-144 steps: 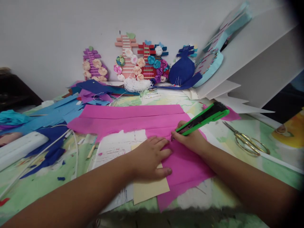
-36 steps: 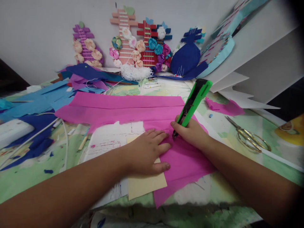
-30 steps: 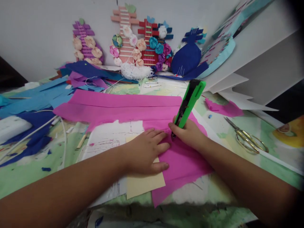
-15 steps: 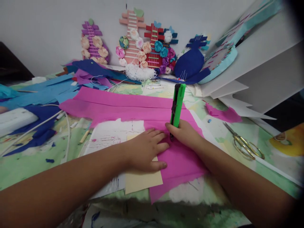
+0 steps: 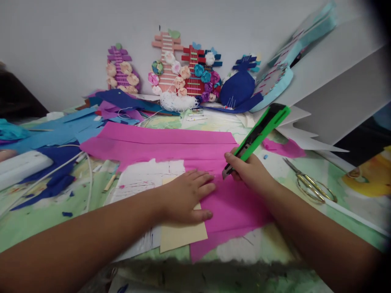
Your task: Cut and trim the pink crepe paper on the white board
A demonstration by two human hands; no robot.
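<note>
My right hand [image 5: 249,169] is closed around a green and black utility knife [image 5: 255,134]. The knife leans to the upper right, its blade tip low over a sheet of magenta felt-like material [image 5: 238,207]; whether it touches cannot be told. Flat with fingers spread, my left hand [image 5: 189,197] presses on a cream card [image 5: 183,237] and reaches onto the magenta sheet. Under the card lies a marked white sheet [image 5: 137,179]. A long magenta strip [image 5: 165,134] runs across behind both hands.
Gold-handled scissors [image 5: 311,185] lie at right, near a magenta scrap [image 5: 285,147]. Blue material scraps [image 5: 70,122] and a white power strip [image 5: 23,165] with cables are at left. Decorated instrument-shaped pieces [image 5: 166,61] lean on the wall; pins stick from a navy one [image 5: 238,89].
The utility knife has gone from nearly upright to leaning right, its blade now showing, and my right hand has shifted slightly right. My left hand stays on the card. The view has tilted slightly.
</note>
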